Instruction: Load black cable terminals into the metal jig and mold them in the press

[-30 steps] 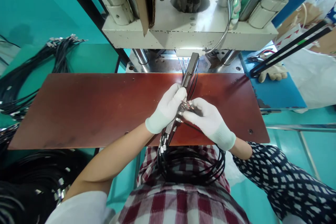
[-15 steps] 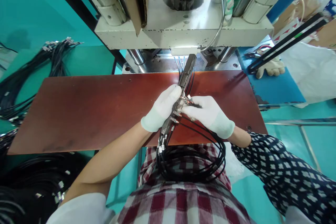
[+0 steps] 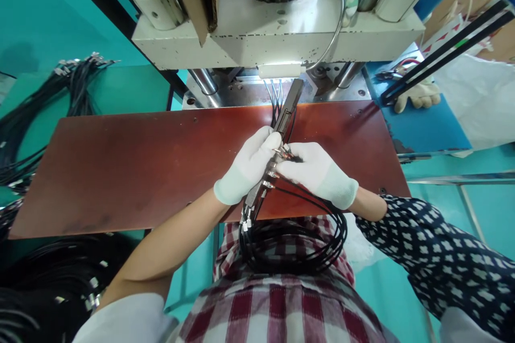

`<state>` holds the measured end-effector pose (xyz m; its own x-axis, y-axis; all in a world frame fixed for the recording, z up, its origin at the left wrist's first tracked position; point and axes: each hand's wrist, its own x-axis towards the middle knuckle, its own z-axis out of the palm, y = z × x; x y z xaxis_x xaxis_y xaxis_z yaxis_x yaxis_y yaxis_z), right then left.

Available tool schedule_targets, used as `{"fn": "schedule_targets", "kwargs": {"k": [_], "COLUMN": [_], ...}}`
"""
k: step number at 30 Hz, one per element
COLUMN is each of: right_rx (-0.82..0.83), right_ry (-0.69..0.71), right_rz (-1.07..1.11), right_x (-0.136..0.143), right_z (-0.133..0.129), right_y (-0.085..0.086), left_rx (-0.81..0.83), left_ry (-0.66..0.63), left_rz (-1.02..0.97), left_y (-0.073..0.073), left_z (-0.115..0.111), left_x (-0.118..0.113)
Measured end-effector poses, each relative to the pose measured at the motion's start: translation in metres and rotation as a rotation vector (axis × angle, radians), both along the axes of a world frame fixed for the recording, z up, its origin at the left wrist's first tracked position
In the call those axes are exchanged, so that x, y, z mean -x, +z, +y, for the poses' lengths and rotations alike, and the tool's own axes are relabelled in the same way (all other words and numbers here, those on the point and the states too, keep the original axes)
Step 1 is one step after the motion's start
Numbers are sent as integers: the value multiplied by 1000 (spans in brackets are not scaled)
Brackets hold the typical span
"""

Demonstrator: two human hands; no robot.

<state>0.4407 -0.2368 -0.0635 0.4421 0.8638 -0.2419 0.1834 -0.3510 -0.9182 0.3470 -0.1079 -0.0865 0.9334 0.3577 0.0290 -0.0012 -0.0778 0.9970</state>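
My left hand (image 3: 253, 163), in a white glove, is closed around a long dark metal bar (image 3: 290, 99) that slants away from me over the brown board. Close beside it, my right hand (image 3: 316, 169), also gloved, pinches black cables with small metal connectors (image 3: 286, 153) at the bar's right side. More metal cable ends (image 3: 267, 181) sit along the bar's lower part. From there a coil of black cables (image 3: 293, 262) hangs over the board's near edge onto my lap. My gloved fingers hide part of the bar and the connectors.
The brown board (image 3: 132, 166) lies before a press (image 3: 277, 43). Bundles of black cables lie at far left (image 3: 84, 80) and lower left (image 3: 52, 278). A work glove (image 3: 418, 95) rests on a blue surface at right, near a black metal frame (image 3: 446, 53).
The camera view has shifted slightly, so the press sits higher in the picture. Both hands keep their holds, with the right hand's fingers a touch nearer the bar.
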Motion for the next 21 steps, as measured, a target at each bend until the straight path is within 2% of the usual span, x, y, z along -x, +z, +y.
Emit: {"fn": "schedule_targets", "kwargs": {"k": [3, 7, 9, 14, 17, 21], "right_rx": [-14, -15, -39, -142, -213, -176], "right_ry": [-19, -66, -69, -127, -124, -183], "right_rz": [27, -57, -52, 35, 53, 57], "right_x": [2, 5, 5, 1, -2, -1], "right_z": [1, 3, 1, -10, -13, -13], "right_y": [0, -5, -8, -9, -9, -8], "left_rx": [20, -160, -190, -6, 47, 97], "left_ry": [-7, 111, 123, 48, 16, -7], "left_rz": [10, -50, -45, 24, 8, -1], "left_y": [-2, -5, -5, 1, 1, -1], "left_z": [0, -2, -1, 3, 4, 6], "left_x": [0, -1, -1, 0, 1, 0]}}
